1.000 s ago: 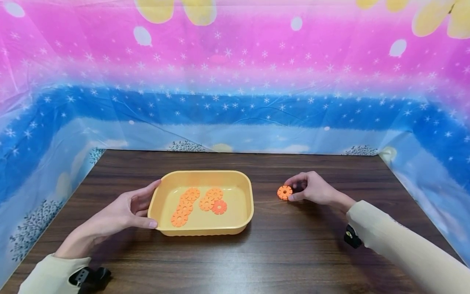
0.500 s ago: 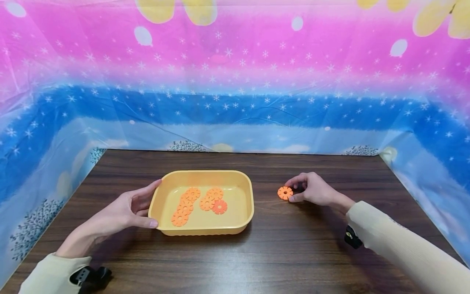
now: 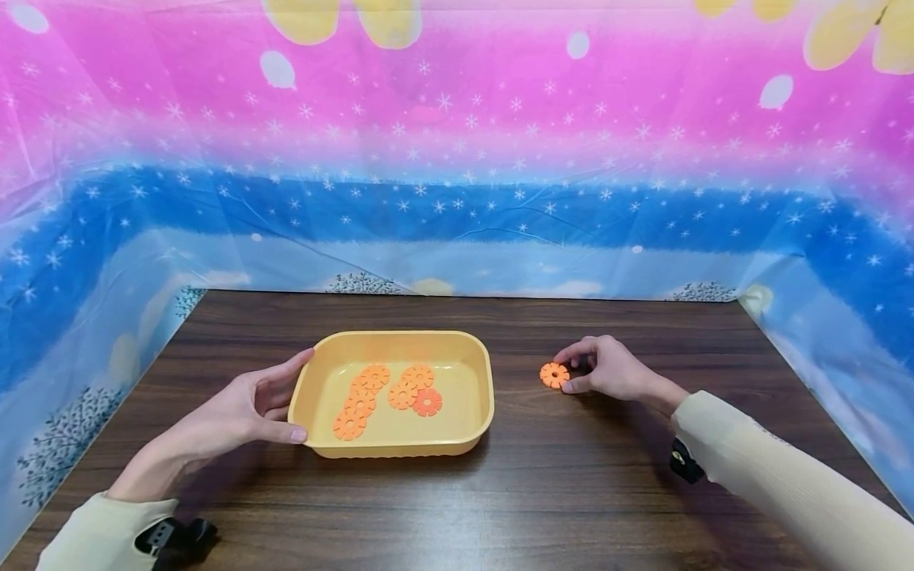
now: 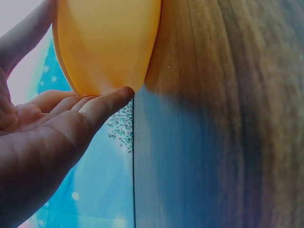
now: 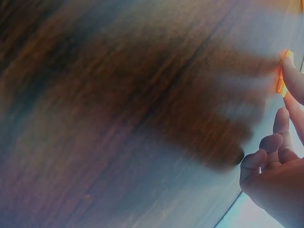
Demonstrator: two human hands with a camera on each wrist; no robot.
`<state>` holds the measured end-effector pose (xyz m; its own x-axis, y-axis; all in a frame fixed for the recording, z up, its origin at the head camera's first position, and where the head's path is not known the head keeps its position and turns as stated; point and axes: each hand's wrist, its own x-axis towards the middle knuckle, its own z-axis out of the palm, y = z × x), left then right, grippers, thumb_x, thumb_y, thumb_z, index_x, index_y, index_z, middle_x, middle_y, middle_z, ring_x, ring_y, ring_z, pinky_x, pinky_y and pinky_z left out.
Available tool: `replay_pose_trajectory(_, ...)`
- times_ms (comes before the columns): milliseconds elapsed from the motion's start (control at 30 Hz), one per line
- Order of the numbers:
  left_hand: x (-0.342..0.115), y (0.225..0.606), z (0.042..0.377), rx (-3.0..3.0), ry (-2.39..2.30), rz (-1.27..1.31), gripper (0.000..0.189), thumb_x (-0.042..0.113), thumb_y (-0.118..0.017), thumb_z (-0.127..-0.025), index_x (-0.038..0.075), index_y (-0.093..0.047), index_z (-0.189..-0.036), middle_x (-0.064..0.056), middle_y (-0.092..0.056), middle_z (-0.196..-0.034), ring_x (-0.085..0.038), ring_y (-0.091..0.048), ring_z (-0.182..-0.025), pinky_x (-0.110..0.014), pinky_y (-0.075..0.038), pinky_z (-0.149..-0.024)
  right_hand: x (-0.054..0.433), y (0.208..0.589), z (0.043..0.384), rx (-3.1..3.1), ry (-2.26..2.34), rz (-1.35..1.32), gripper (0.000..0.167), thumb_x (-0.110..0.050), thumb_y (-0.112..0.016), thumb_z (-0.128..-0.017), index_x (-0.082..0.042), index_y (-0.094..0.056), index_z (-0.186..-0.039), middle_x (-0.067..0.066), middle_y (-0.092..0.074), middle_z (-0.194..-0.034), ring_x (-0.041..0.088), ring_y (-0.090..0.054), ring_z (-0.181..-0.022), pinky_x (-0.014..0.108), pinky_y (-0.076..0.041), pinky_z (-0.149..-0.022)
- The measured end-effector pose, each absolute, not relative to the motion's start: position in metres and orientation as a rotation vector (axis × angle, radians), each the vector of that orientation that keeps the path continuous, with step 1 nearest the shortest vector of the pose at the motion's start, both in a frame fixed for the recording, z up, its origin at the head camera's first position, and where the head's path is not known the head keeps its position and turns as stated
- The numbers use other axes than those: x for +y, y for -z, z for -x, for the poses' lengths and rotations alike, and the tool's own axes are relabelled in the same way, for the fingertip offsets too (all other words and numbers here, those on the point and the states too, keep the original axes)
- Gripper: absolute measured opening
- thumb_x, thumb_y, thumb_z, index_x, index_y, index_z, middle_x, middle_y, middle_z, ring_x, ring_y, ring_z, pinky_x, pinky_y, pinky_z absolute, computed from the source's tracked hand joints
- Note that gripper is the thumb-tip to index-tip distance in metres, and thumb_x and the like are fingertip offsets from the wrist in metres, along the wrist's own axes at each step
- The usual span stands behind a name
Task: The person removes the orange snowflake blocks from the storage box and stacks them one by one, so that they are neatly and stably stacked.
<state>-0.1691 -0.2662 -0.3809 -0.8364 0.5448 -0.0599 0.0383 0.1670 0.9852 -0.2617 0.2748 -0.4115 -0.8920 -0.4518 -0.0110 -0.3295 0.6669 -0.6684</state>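
My left hand (image 3: 239,412) holds the left end of a yellow plastic tray (image 3: 467,428), with the thumb at the near corner and a finger at the far one. The left wrist view shows that hand (image 4: 61,111) against the tray's outer wall (image 4: 109,47). Several orange notched toy discs (image 3: 350,424) lie flat inside, some overlapping. To the right of the tray, my right hand (image 3: 610,366) pinches one orange notched disc (image 3: 554,375) at its edge between thumb and finger. In the right wrist view, this disc (image 5: 285,73) appears edge-on and partly covered by the right hand (image 5: 275,161).
A dark wood-grain table (image 3: 457,507) lies under everything. Behind and at both sides hangs a pink and blue snowflake-patterned cloth (image 3: 457,206). Black wrist cameras (image 3: 174,542) sit at both cream sleeves.
Almost nothing differs. The right hand and its disc show only a very slight shift, while the left hand, the tray and its discs stay in place.
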Motion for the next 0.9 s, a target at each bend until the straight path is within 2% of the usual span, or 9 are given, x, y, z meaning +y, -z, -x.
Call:
replay_pose_trajectory(133, -0.2660, 0.3811, 0.1689, 2.042, -1.718, -0.545, 0.110, -0.004, -0.082, -0.087, 0.005, -0.009, -0.169, -0.024, -0.008, -0.173, -0.017, -0.044, -0.144, -0.029, -0.049, -0.105, 0.2738, 0.4105, 0.2610, 2.700, 1.033, 0.638, 0.034, -0.010, -0.087, -0.088, -0.004, -0.077, -0.120, 0.008, -0.061, -0.098, 0.024, -0.044, -0.080, 0.035, -0.036, -0.069)
replay_pose_trajectory(433, -0.2659, 0.3810, 0.1682, 2.025, -1.738, -0.573, 0.109, -0.006, -0.080, -0.088, 0.003, -0.008, -0.169, -0.025, -0.006, -0.173, -0.008, -0.046, -0.141, -0.029, -0.049, -0.105, 0.2717, 0.4102, 0.2584, 2.699, 1.043, 0.647, 0.035, -0.008, -0.087, -0.087, -0.002, -0.077, -0.121, 0.008, -0.063, -0.099, 0.024, -0.044, -0.079, 0.034, -0.036, -0.069)
replay_pose_trajectory(900, -0.2660, 0.3809, 0.1676, 2.052, -1.725, -0.538, 0.108, -0.004, -0.082, -0.088, 0.005, -0.010, -0.169, -0.025, -0.012, -0.172, -0.016, -0.043, -0.144, -0.029, -0.051, -0.104, 0.2713, 0.4090, 0.2581, 2.699, 1.038, 0.643, 0.036, -0.007, -0.087, -0.087, -0.003, -0.077, -0.121, 0.009, -0.064, -0.102, 0.024, -0.042, -0.080, 0.035, -0.034, -0.069)
